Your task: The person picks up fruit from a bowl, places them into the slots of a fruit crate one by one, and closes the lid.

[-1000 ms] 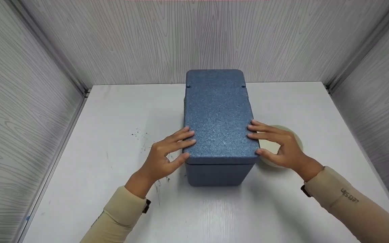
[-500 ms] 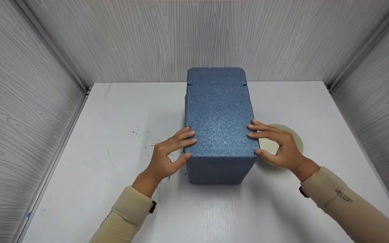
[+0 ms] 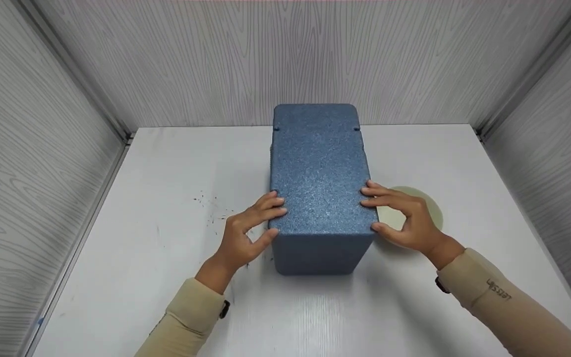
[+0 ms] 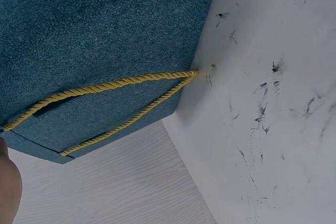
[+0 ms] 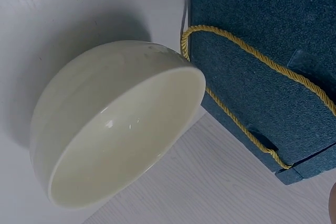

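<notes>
A blue foam cooler box stands in the middle of the white table, its long lid on top. My left hand touches the lid's near left edge, fingertips on its upper face and thumb by the front corner. At the opposite edge, my right hand rests its fingertips on the lid in the same way. Both hands have their fingers spread and fairly straight. A yellow twisted rope runs along the cooler's side in the left wrist view, and another rope shows in the right wrist view.
A cream bowl stands on the table beside the cooler, partly behind my right hand in the head view. Dark smudges mark the tabletop left of the cooler. Grained panels enclose the back and both sides.
The dark seam below the lid's front edge, plain one second ago, no longer shows; the lid's front looks flush with the box. Both hands keep nearly the same places on the lid.
</notes>
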Available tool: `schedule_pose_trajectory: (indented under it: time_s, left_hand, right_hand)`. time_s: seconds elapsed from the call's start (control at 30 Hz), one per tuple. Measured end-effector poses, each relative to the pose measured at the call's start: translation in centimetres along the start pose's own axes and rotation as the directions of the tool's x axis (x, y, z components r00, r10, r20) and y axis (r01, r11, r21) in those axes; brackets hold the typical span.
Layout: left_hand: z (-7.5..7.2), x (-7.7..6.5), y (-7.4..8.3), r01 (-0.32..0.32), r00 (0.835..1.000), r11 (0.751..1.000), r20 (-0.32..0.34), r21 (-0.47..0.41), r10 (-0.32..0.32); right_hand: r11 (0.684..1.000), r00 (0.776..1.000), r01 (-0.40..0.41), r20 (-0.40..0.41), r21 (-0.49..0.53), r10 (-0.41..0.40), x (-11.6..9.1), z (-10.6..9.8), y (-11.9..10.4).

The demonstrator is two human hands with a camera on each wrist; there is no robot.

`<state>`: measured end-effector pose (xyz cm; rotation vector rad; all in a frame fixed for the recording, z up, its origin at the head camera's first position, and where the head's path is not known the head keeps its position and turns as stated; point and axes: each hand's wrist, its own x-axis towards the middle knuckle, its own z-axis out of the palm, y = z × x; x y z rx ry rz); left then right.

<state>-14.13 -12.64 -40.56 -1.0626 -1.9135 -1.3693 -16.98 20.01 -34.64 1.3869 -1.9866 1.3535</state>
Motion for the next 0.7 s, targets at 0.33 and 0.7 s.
schedule_pose_trajectory:
  time_s: [0.33,0.7]
  left_hand:
    - [-0.3,0.4,0.4,-0.015,1.000,1.000,0.004,0.025,0.015]
    - [-1.4,1.9,2.0,-0.005,0.994,0.987,0.112,0.162,-0.013]
  right_hand:
    - [0.999,0.999,0.034,-0.014,-0.021,-0.034,0.5,0.0,0.0]
    - [0.994,0.994,0.001,0.104,-0.112,0.011,0.5,-1.3,0.9]
